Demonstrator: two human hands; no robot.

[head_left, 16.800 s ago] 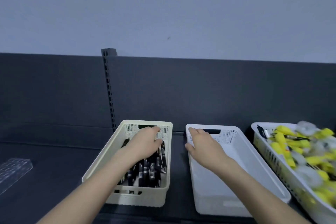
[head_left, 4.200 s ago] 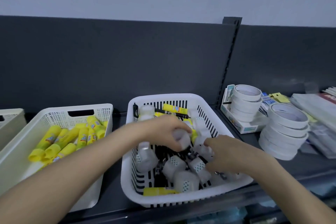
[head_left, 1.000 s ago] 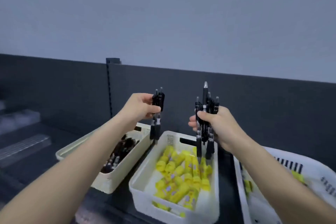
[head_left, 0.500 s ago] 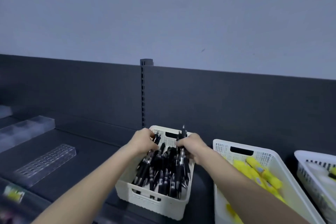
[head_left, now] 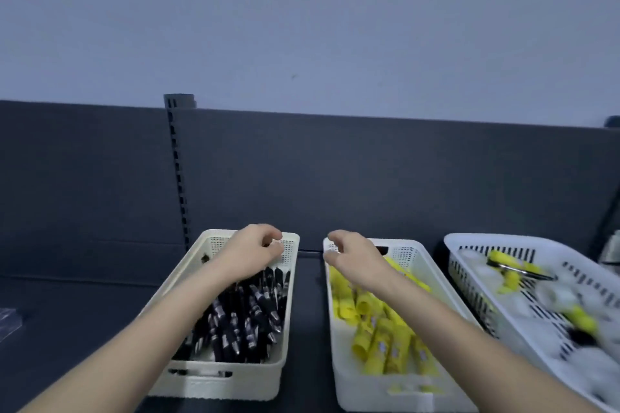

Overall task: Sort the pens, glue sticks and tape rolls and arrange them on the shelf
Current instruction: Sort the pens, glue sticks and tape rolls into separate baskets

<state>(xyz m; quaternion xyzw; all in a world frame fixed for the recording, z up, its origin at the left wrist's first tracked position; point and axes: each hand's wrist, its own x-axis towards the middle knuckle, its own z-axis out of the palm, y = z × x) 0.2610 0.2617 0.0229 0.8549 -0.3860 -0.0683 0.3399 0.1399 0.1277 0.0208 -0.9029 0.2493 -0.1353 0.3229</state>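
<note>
Black plastic click pens (head_left: 245,318) with silvery tips were all lying in the cream perforated plastic basket (head_left: 218,379) by this point. Half a second earlier you'd had a bunch gripped in each fist, and both bunches had been let go, so I'd call that batch sorted. Your left hand (head_left: 250,255) hung just over the far end of that basket, fingers loosely curled, thumb near the index, nothing in it. Your right hand (head_left: 352,258) was the same deal, relaxed and empty, over the far-left corner of the white mesh-ended plastic basket (head_left: 402,392) full of smooth yellow glue-stick tubes (head_left: 385,342). Off to the right, the white slotted basket (head_left: 469,241) held a mix of roundish white tape rolls (head_left: 557,295), some yellow sticks and at least one dark pen (head_left: 523,273), all pretty blurred, so more trips looked likely. All three baskets sat on the dark matte shelf (head_left: 84,312).
</note>
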